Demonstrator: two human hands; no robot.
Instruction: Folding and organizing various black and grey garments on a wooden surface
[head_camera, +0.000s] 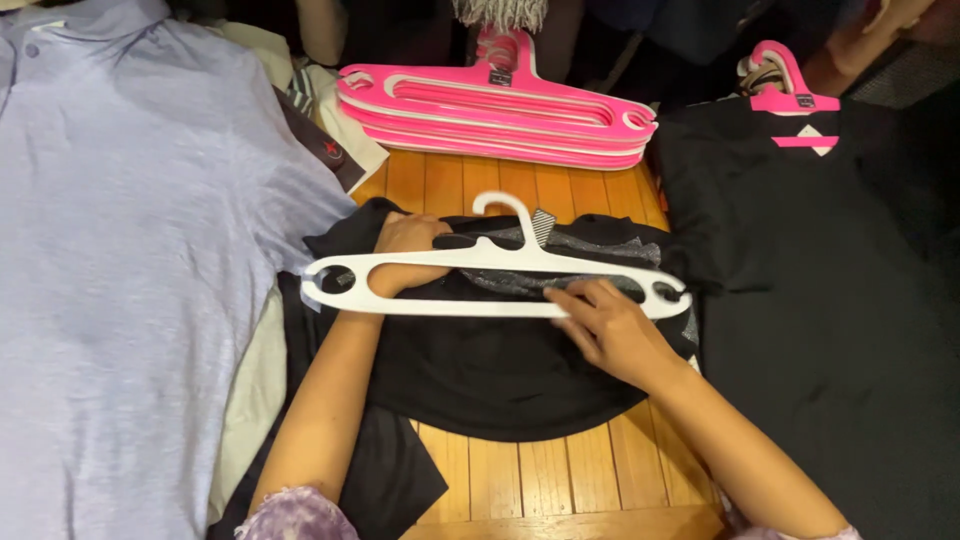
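A white plastic hanger (500, 262) lies across a black garment (490, 370) on the wooden table (560, 480). My left hand (405, 250) reaches through the hanger's left opening and grips its top bar, resting on the black fabric. Fingers of my right hand (610, 325) press flat on the hanger's lower bar near its right end. A grey sparkly patch (590, 250) of the garment shows behind the hanger.
A stack of pink hangers (490, 110) lies at the table's far edge. A lavender polo shirt (120, 260) covers the left side. On the right lies a black shirt (820, 300) on a pink hanger (785, 85).
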